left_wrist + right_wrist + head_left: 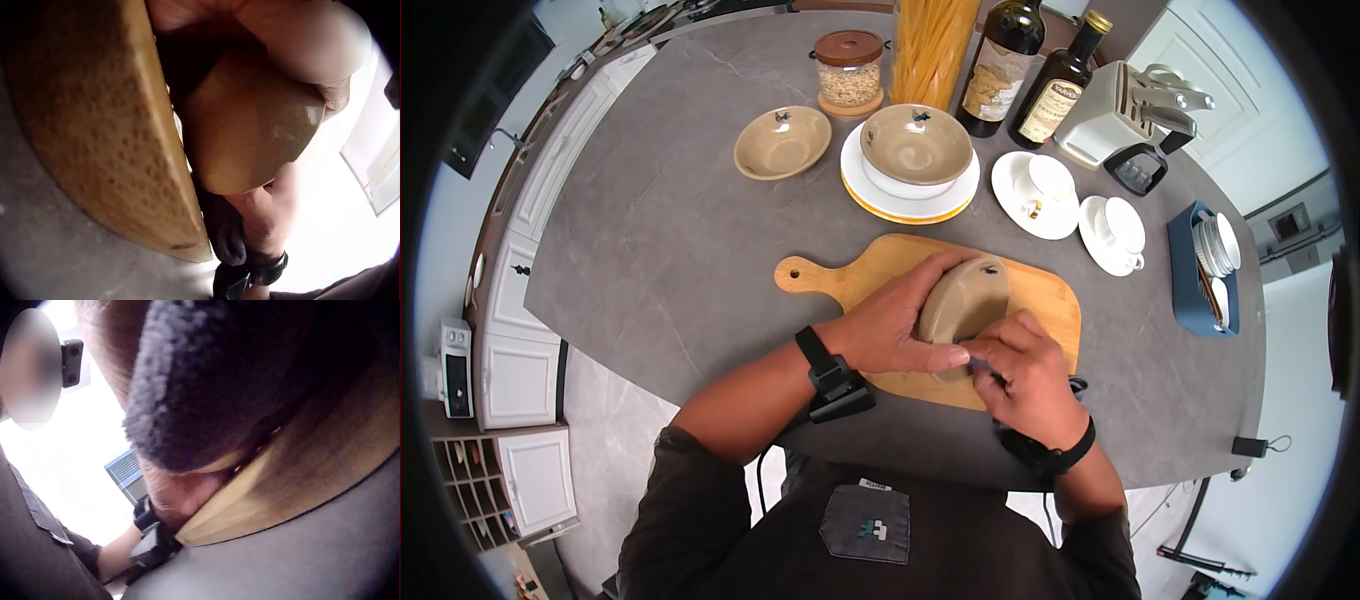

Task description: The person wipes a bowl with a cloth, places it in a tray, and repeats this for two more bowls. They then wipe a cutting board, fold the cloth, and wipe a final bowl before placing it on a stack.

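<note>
My left hand (890,320) grips a tan bowl (966,295) by its side, thumb along the near rim. The bowl is tipped up on its edge above a wooden cutting board (1045,312), and its smooth underside shows in the left wrist view. At the bowl's near rim, my right hand (1035,375) holds a dark fuzzy cloth (194,387) bunched in curled fingers. Part of the cloth hangs below that hand, largely hidden by it in the head view.
Beyond the board stand another tan bowl (783,145), stacked plates (910,208) topped by a bowl, and two white cups on saucers (1030,220). Farther back are a lidded jar (849,75), spaghetti (935,50), bottles (1055,95) and a toaster (1100,110). A blue bin (1190,290) stands right.
</note>
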Action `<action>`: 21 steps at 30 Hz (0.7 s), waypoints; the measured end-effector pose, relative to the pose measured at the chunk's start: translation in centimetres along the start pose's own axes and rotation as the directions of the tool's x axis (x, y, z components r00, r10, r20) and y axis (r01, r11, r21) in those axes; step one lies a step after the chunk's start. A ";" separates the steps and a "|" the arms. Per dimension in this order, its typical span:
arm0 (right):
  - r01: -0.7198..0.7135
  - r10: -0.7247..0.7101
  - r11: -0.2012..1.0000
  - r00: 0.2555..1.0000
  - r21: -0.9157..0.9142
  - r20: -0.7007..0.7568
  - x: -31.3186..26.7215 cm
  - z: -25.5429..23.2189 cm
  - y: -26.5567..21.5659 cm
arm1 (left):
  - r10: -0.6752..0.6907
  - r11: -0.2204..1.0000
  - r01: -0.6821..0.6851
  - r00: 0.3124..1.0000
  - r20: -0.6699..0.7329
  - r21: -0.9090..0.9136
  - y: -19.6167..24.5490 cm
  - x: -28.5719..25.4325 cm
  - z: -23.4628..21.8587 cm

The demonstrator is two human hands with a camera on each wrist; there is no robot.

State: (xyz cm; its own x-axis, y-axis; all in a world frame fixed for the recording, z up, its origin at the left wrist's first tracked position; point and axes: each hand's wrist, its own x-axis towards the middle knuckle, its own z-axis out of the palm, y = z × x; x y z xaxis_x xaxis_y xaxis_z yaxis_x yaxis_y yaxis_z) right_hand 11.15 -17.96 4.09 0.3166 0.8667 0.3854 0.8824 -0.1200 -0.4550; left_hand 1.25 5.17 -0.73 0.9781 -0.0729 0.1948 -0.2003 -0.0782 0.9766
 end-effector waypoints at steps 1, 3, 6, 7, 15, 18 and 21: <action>0.009 -0.015 0.995 0.998 0.099 0.058 -0.1 -0.1 -0.1 | 0.000 1.000 0.000 1.000 -0.001 0.001 0.0 0.0 0.0; 0.013 -0.035 0.980 0.993 0.197 0.112 -0.1 -0.1 -0.1 | 0.004 1.000 -0.004 1.000 0.013 0.005 0.1 -0.1 0.0; 0.009 -0.013 0.996 0.999 0.090 0.052 0.0 0.1 0.2 | -0.020 1.000 0.020 1.000 0.006 -0.010 0.2 -0.1 0.1; -0.012 0.012 1.000 1.000 -0.004 -0.012 0.0 0.4 0.4 | -0.021 1.000 0.021 1.000 0.007 -0.011 0.2 -0.1 0.2; 0.042 -0.052 0.994 0.993 0.105 0.103 0.0 0.2 -0.2 | -0.016 1.000 0.016 1.000 0.016 -0.022 0.3 -0.1 0.0; 0.028 -0.028 1.000 0.998 -0.005 0.061 0.0 0.3 -0.1 | -0.019 1.000 0.019 1.000 0.016 0.004 0.4 -0.2 0.0; -0.039 0.033 0.981 0.999 -0.189 -0.038 0.1 0.5 0.1 | -0.032 0.999 0.032 0.999 0.009 -0.013 0.6 -0.1 0.1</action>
State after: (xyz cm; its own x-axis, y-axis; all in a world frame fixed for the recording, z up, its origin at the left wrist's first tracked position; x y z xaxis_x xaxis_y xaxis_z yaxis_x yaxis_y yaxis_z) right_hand 11.10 -17.67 3.70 0.3583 0.8435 0.4001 0.9191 -0.2433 -0.3100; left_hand 1.01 5.05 -0.19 0.9835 -0.0793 0.1627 -0.1682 -0.0680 0.9834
